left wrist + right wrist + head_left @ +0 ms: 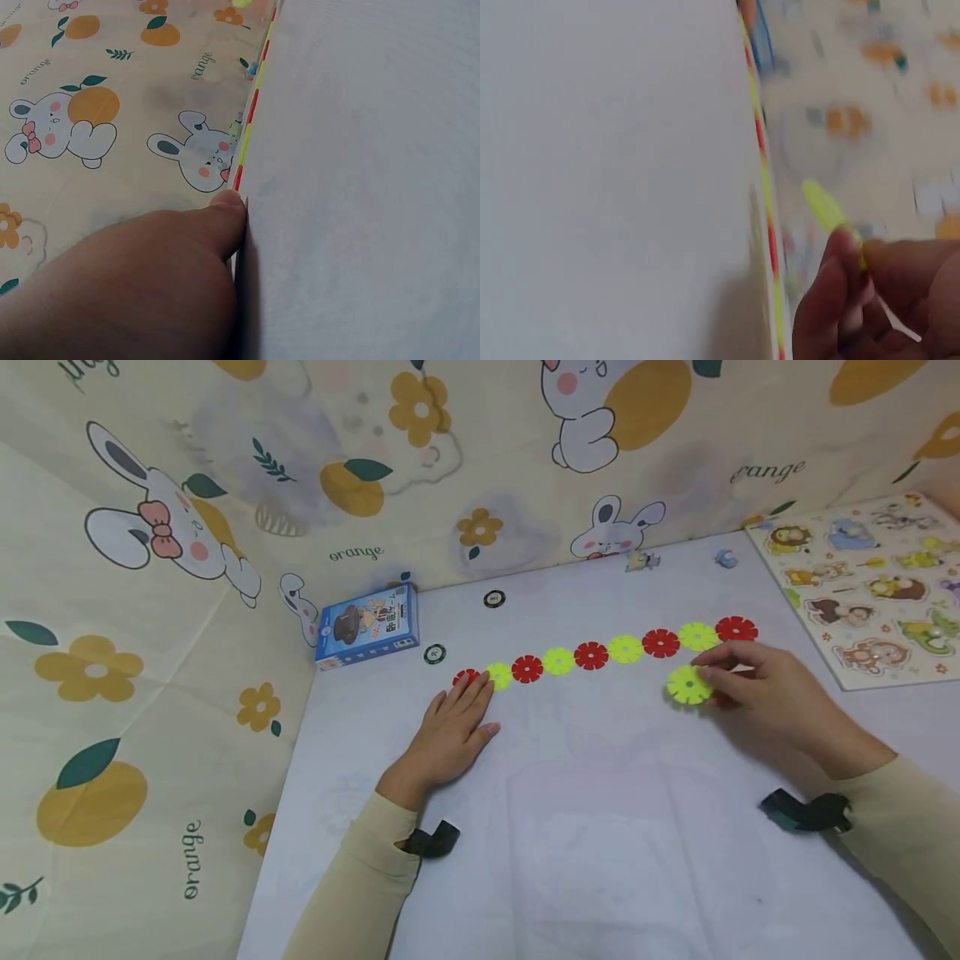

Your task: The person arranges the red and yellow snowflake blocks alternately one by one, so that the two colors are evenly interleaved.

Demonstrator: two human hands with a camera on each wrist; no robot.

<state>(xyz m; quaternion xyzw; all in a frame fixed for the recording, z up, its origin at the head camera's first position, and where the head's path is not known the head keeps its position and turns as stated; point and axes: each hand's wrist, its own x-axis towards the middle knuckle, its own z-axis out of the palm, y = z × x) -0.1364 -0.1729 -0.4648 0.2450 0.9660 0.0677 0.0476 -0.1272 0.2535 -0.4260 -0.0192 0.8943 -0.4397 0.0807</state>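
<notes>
A row of notched plastic discs, red and yellow-green by turns, runs across the white table, with a red disc (592, 655) near its middle. My left hand (450, 735) lies with straight fingers on the row's left end, partly covering a red disc (466, 677) and a yellow-green disc (498, 676). Near the right end, my right hand (772, 702) pinches a loose yellow-green disc (688, 685) between thumb and fingers. In the right wrist view this disc (823, 205) appears edge-on, above the tabletop. A bit of red shows under the right fingers; its shape is hidden.
A blue box (367, 627) lies at the back left, near a black-and-white round chip (435, 654) and a second chip (494, 599). Small figures (642, 560) sit along the back edge. An animal picture board (862, 593) lies at the right. Patterned cloth hangs behind.
</notes>
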